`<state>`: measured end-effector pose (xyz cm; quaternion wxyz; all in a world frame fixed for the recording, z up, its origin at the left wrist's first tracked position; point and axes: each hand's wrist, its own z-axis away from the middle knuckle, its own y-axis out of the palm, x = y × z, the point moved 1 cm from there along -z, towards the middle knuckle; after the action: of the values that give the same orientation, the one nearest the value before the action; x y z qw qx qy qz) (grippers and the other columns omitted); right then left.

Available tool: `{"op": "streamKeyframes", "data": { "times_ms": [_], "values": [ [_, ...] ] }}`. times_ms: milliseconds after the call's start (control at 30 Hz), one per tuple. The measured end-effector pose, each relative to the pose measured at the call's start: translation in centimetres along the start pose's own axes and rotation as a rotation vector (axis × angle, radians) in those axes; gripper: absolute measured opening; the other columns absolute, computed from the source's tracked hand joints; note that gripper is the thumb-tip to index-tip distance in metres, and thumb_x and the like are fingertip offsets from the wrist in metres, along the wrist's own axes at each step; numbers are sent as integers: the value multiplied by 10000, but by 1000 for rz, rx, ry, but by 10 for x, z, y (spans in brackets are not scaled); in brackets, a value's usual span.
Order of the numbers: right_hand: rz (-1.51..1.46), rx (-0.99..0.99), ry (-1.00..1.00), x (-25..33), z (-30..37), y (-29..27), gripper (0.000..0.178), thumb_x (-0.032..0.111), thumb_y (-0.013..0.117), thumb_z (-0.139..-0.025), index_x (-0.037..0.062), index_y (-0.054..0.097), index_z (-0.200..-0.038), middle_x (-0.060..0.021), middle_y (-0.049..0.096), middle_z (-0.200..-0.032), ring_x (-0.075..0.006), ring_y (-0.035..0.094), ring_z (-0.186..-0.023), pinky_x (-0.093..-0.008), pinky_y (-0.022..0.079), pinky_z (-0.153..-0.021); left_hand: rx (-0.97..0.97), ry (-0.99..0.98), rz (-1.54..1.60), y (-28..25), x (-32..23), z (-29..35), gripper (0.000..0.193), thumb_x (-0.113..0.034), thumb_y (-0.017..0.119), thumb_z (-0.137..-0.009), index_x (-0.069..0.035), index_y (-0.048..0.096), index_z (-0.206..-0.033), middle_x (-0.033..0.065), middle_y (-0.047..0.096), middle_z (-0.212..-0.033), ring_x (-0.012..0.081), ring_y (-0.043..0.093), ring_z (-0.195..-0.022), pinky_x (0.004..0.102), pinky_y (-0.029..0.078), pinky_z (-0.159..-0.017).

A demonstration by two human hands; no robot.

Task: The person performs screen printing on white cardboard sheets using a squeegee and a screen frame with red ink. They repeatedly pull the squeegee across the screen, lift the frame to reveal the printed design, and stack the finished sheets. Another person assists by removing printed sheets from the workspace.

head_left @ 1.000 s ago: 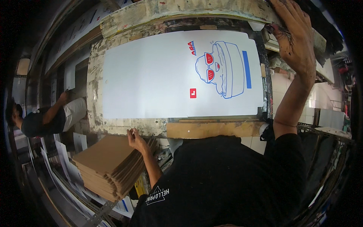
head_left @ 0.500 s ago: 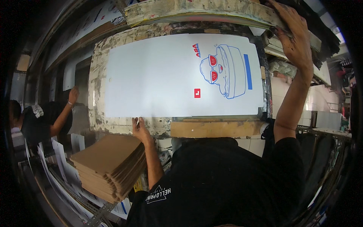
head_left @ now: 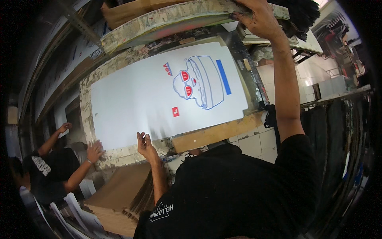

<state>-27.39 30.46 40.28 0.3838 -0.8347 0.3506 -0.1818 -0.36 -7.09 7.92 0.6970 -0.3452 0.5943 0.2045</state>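
Observation:
A white sheet lies on the paint-stained printing table, bearing a blue line drawing with red sunglasses, a blue bar and small red marks. My left hand is at the sheet's near edge, its fingers apart and holding nothing. At the far side, my right hand grips the raised screen-printing frame near its right end, thumb below and part of the fingers cut off by the picture's top edge. The frame is tilted up beyond the sheet.
At the left, a co-worker's hand rests by the table's left corner. A stack of brown cardboard stands below my left forearm. A tan strip runs along the table's near edge. Racks with printed sheets line the far left.
My left hand's fingers have spread at the sheet's near edge. The co-worker's hand has come to the table corner. The view has turned, and my right hand still holds the frame.

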Motion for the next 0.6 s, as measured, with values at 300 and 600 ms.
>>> {"op": "streamKeyframes", "data": {
  "times_ms": [300,600],
  "values": [
    [52,-21,-37,-12,-12,-1,586,129,692,-764,115,560,-1335,-106,610,-1183,-277,525,-1104,-399,343,-980,-211,171,-13,-5,-5,32,458,-109,637,-932,39,520,-1349,147,649,-1169,200,609,-986,332,490,-850],
    [153,-34,-176,-47,-15,24,554,104,632,-842,141,525,-1385,-131,571,-1349,-303,509,-1272,-416,351,-1086,-645,149,-265,-134,24,72,438,-165,666,-925,35,570,-1302,187,613,-1235,245,605,-1038,375,496,-857]
  ]
}}
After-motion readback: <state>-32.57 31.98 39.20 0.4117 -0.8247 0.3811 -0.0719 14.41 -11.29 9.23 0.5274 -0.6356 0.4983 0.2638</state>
